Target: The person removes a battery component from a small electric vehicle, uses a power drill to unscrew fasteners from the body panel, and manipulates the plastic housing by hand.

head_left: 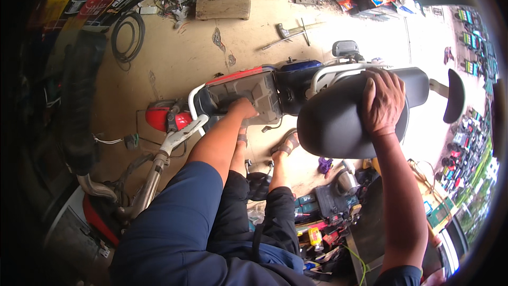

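A two-wheeled scooter stands across the floor in front of me, its black seat point(333, 122) on the right. On top of that seat rests my right hand point(383, 98), its fingers curled over the far side. My left hand point(244, 109) is closed, low over the scooter's brown footboard point(254, 92); what its fingers hold, if anything, is hidden. Left of the footboard are a white frame bar point(194, 98) and a red front part point(157, 118). Behind the seat sits a black backrest pad point(455, 96).
A wooden stool point(223, 6), a T-shaped wrench point(286, 38) and a coiled black hose point(128, 37) lie beyond the scooter. Tools and a black bag point(336, 204) crowd the near right. A handlebar-like metal tube point(151, 180) rises at my left.
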A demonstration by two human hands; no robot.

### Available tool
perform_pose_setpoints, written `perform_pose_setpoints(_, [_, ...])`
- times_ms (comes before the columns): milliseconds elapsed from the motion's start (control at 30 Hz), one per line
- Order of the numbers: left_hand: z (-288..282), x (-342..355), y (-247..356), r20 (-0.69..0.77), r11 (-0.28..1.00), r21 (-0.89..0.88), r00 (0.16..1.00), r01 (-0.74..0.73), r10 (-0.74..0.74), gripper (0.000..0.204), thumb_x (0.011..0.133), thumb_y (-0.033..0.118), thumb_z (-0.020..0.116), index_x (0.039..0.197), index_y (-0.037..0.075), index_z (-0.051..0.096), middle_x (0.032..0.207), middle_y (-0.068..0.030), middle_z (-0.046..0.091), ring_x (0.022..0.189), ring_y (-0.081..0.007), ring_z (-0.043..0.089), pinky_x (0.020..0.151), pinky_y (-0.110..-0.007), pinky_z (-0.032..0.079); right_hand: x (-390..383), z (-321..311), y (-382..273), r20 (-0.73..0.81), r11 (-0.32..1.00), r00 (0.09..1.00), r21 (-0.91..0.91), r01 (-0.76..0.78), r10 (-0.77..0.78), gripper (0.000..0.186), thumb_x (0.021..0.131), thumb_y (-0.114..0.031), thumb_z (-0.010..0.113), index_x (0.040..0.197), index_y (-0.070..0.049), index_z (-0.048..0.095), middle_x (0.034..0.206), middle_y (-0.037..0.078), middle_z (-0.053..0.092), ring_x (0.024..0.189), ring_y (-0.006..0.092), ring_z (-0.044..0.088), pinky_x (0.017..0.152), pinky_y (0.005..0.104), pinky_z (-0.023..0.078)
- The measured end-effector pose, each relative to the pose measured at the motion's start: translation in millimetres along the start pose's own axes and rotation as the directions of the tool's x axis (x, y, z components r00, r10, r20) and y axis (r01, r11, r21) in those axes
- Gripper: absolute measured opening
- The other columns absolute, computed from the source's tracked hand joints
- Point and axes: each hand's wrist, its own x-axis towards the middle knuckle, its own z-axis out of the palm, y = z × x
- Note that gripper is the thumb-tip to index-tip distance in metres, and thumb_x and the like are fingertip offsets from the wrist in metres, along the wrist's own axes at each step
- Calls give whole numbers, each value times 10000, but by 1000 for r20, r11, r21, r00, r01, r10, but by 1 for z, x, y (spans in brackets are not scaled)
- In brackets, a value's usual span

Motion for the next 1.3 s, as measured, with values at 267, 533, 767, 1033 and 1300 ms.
perform_pose_setpoints(267, [-4,-21,-3,-27,996,-37,997,-80,79,590,868,477,700,1275,50,721,1373,-168,662,1283,-338,625,1067,-423,501,-3,0,1,-11,999,1000,-42,4,-5,261,1004,-227,481,1055,-91,698,1087,95,693,1103,309,626,1023,428,422])
perform_pose_setpoints(533, [2,-16,-8,-65,993,-3,991,-118,118,492,840,355,619,1186,34,755,1278,-190,705,1211,-352,667,1019,-414,534,-7,-1,-1,16,999,1000,-40,0,0,277,1014,-241,473,1067,-103,707,1130,66,707,1121,284,629,1026,411,419])
perform_pose_setpoints(767, [0,-12,-7,-95,989,-111,992,-93,83,456,793,331,667,1109,20,775,1220,-191,728,1140,-356,699,970,-416,554,-4,-1,0,-1,999,1000,-34,-6,6,274,1011,-223,491,1093,-97,720,1130,77,712,1131,287,634,1025,405,426])
perform_pose_setpoints(1033, [3,-12,-11,-132,987,-130,988,-94,77,398,761,294,676,1021,17,794,1092,-203,754,1055,-350,726,907,-408,574,-26,-7,-19,-182,975,982,224,-16,57,198,986,-28,604,1150,4,710,1142,164,721,1117,327,664,1025,431,485])
perform_pose_setpoints(1300, [-8,-27,-9,-100,989,-103,990,-108,97,412,756,284,645,1037,21,793,1109,-202,748,1041,-366,724,891,-432,577,-239,139,-189,786,263,474,397,-879,397,340,957,-124,642,1251,47,633,1198,245,698,1111,357,685,978,423,517])
